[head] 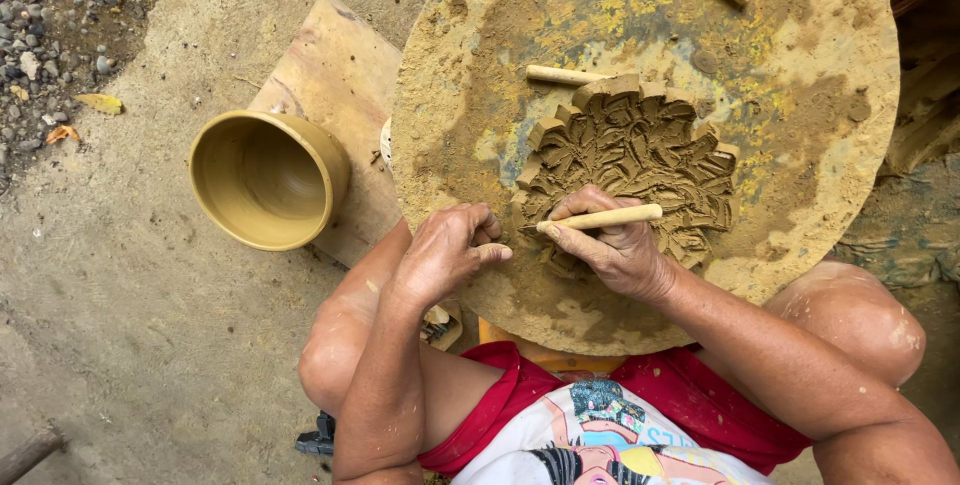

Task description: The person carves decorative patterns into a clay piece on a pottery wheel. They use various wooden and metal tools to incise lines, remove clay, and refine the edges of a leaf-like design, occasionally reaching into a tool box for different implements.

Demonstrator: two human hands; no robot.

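Clay flower point(630, 160), cut with many petals, lies flat on the big round board point(820, 55), close to the person's knees. The right hand point(615, 245) grips a wooden stick point(600, 218) and presses its tip into the near edge. The left hand point(445, 250) is curled, fingers resting on the board just beside the clay. A hard push might tear a thin petal, because the clay looks soft. Two more sticks point(562, 74) lie farther up. A tan bowl point(268, 177) sits to the left. I see no packages, labels or signs.
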